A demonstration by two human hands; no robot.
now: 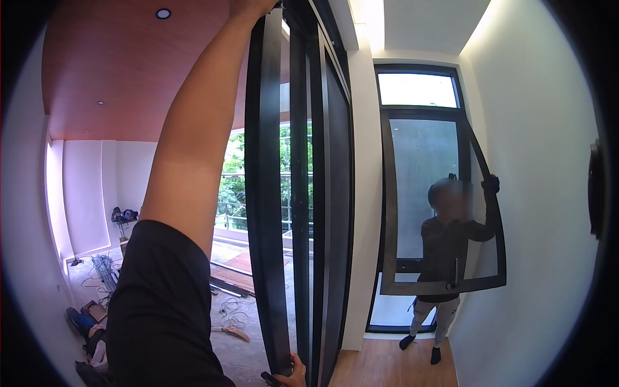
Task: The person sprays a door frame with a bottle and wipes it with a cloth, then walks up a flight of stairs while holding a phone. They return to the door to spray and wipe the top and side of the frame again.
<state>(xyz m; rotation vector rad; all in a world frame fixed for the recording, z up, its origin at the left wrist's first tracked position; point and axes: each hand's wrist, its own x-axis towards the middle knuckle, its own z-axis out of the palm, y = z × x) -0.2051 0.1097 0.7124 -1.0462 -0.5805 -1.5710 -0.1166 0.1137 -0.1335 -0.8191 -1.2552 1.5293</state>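
Note:
A tall black metal door panel (267,193) stands upright in front of me, seen nearly edge-on. My left arm is raised, and my left hand (258,6) is closed on the panel's top end, partly cut off by the frame's upper edge. Low down, my right hand (295,374) wraps its fingers round the panel's lower part. A small black object (272,379) shows beside that hand, too cropped to name. Just right of the panel are further dark door frames (335,193) with mesh or dark glass.
At right, a person (445,238) stands on the wooden floor (387,367) holding a black-framed screen (500,258) before a window (419,90). Beyond the doorway at left lie cables (232,313), boards (235,274) and bags (80,319). A wall (535,193) bounds the right side.

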